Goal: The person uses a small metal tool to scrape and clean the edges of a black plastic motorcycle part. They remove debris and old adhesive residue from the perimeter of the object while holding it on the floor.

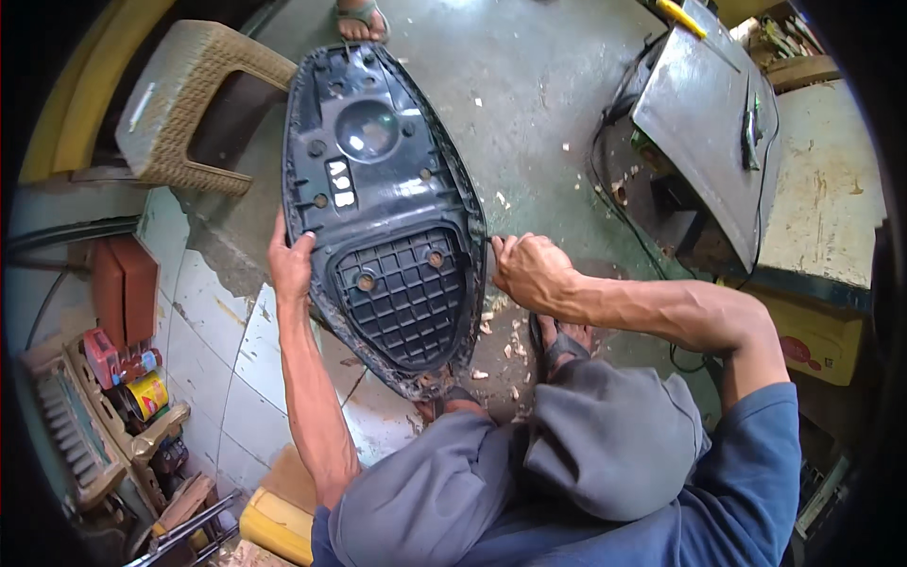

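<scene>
A black motorcycle seat (pixel 383 203), underside up, stands tilted in front of my knees. Its plastic base shows a round hollow, several holes and a ribbed grid panel, with dark cover material folded round the rim. My left hand (pixel 291 263) grips the left edge, thumb on the underside and the other fingers mostly hidden behind it. At the right edge my right hand (pixel 534 271) is closed, knuckles up. A small dark piece sticks out from its fingers toward the rim; whether it is a tool or part of the cover I cannot make out.
A beige woven-pattern plastic stool (pixel 194 104) stands at the far left. On the right is a table (pixel 704 109) with a yellow-handled screwdriver (pixel 682 17) and cables hanging down. Wood chips litter the floor. Tins and tools crowd the lower left. Another person's sandaled foot (pixel 362 21) is beyond the seat.
</scene>
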Demonstrator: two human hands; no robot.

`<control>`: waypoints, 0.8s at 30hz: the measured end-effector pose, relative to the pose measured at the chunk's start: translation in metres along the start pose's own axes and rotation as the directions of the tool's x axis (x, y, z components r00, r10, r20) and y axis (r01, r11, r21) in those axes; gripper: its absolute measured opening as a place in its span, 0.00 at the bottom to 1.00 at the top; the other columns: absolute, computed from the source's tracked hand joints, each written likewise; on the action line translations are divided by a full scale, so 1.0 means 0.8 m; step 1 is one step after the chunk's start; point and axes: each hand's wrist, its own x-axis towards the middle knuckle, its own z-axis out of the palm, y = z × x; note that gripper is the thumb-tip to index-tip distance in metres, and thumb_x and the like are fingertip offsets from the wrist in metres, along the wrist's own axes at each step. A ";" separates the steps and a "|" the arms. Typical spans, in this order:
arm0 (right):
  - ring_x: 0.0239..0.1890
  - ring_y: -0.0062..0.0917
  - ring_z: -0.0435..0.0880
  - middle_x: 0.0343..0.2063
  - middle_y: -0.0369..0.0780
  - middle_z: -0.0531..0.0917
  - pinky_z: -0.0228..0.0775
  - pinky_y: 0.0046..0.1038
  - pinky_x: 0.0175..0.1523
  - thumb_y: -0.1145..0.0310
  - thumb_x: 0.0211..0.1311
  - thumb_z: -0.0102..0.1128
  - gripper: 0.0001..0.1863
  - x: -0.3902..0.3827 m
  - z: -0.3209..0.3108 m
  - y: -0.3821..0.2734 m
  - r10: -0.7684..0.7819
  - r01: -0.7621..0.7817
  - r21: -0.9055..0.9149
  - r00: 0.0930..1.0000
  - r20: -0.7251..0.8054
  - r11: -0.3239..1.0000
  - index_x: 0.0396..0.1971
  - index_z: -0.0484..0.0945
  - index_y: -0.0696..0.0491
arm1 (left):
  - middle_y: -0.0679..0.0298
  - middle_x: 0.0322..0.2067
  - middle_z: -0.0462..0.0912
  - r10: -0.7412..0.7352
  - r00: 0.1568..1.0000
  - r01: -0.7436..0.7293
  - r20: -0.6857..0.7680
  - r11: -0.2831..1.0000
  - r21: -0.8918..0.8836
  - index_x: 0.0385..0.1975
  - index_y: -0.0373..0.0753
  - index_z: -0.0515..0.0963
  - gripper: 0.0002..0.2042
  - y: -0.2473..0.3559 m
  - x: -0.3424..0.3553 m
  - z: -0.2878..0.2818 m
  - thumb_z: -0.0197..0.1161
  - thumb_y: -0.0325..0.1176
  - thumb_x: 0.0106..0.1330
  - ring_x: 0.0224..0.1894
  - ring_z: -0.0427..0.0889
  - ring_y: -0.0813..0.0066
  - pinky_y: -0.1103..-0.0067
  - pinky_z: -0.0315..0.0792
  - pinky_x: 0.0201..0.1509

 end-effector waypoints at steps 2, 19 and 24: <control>0.27 0.35 0.85 0.34 0.46 0.83 0.77 0.34 0.27 0.64 0.65 0.55 0.29 -0.001 0.017 0.002 0.061 -0.049 0.139 0.995 -0.078 0.989 0.64 0.67 0.62 | 0.59 0.49 0.82 -0.051 0.997 0.058 0.055 0.989 -0.136 0.66 0.30 0.67 0.31 -0.008 0.000 -0.011 0.51 0.18 0.57 0.45 0.82 0.73 0.80 0.75 0.53; 0.25 0.38 0.85 0.29 0.44 0.84 0.76 0.42 0.28 0.65 0.66 0.52 0.22 -0.003 -0.002 0.029 -0.082 0.096 0.087 0.986 -0.146 0.992 0.58 0.77 0.53 | 0.58 0.47 0.82 -0.060 0.998 0.059 -0.011 0.993 -0.103 0.59 0.29 0.72 0.24 0.013 -0.007 0.004 0.55 0.24 0.59 0.44 0.83 0.71 0.77 0.74 0.54; 0.26 0.25 0.84 0.20 0.41 0.83 0.76 0.33 0.32 0.61 0.59 0.55 0.24 0.006 0.034 0.047 0.138 0.011 0.667 0.976 -0.171 0.745 0.55 0.82 0.49 | 0.56 0.47 0.83 -0.142 0.990 0.140 -0.006 0.984 -0.110 0.56 0.30 0.75 0.21 -0.002 0.005 -0.010 0.58 0.31 0.62 0.45 0.84 0.68 0.75 0.77 0.52</control>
